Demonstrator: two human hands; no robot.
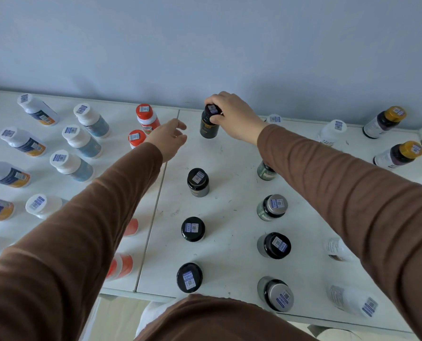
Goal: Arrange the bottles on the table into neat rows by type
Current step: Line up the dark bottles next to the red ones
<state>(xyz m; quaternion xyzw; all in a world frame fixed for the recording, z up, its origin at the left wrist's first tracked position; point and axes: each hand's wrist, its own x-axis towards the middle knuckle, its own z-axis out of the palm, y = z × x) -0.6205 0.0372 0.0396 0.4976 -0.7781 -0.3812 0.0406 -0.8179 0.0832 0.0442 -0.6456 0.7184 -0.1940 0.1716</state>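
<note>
Head view: right hand fingers curl round the upright black bottle's cap, at the far end of the black row; left hand hovers beside, loose, empty.

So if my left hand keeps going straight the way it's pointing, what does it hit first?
Probably the black bottle that your right hand grips by its cap. Your left hand points up and right toward it, though depth is uncertain.
</note>
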